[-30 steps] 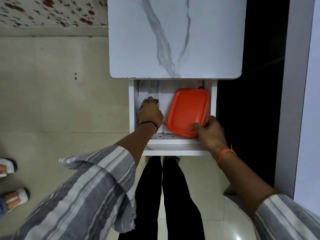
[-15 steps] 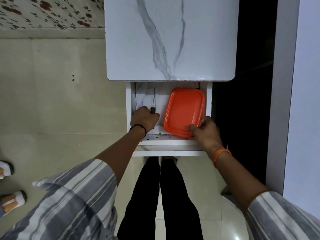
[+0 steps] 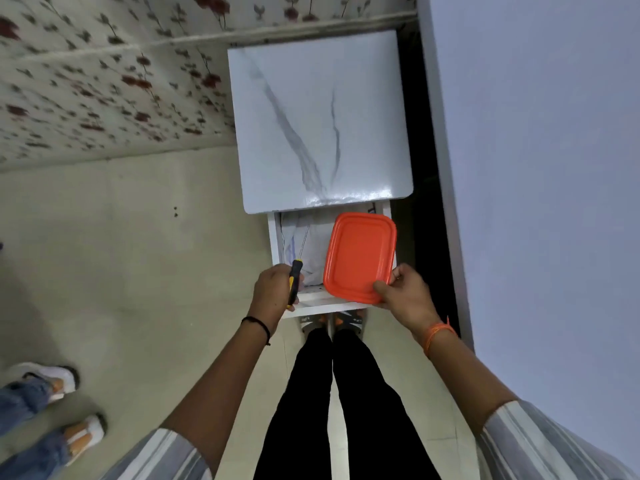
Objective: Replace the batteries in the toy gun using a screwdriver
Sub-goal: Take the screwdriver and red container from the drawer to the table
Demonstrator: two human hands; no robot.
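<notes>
My left hand (image 3: 273,292) grips the black-and-yellow handle of a screwdriver (image 3: 295,271); its thin metal shaft points away from me over the open drawer (image 3: 273,244). My right hand (image 3: 403,294) holds the near right corner of an orange lidded box (image 3: 360,256), raised and tilted above the drawer's right half. Crumpled white cloth or plastic (image 3: 311,251) lies in the drawer's left part. No toy gun or batteries are in view.
The drawer belongs to a small white cabinet with a marble-patterned top (image 3: 322,119). A grey wall (image 3: 540,168) stands close on the right, with a dark gap beside the cabinet. Another person's feet in white shoes (image 3: 52,403) are on the floor at lower left.
My left hand has drawn the screwdriver back out of the drawer toward me. My right hand has lifted the orange box up from the drawer. The camera has pulled back and upward.
</notes>
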